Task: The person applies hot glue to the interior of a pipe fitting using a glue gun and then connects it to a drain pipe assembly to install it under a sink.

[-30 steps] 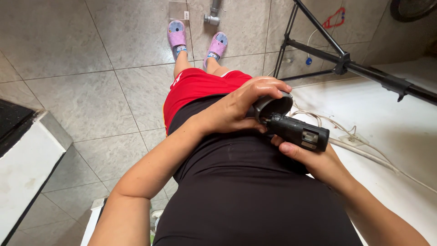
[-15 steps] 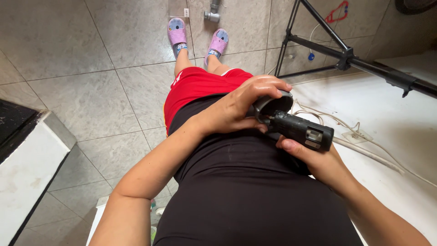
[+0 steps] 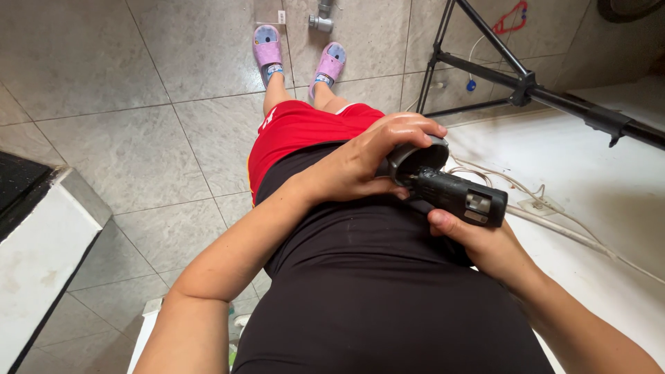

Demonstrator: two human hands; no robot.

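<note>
Downward from my head, 1 view shows it all. My left hand [image 3: 360,163] is curled over a grey ring-shaped piece [image 3: 415,156], fingers wrapped round its rim, holding it against the nose of a black power tool [image 3: 460,197]. My right hand [image 3: 485,242] is closed under the tool's body, thumb up along its side, both held in front of my waist above the white surface [image 3: 589,180]. To do this well, I judge I should keep the ring square to the tool's nose and brace the tool steady. The ring looks smooth, hollow and round; the tool is blocky matt plastic. Below lie grey stone tiles [image 3: 138,83], a black tripod [image 3: 526,83] and pale cables [image 3: 554,221].
</note>
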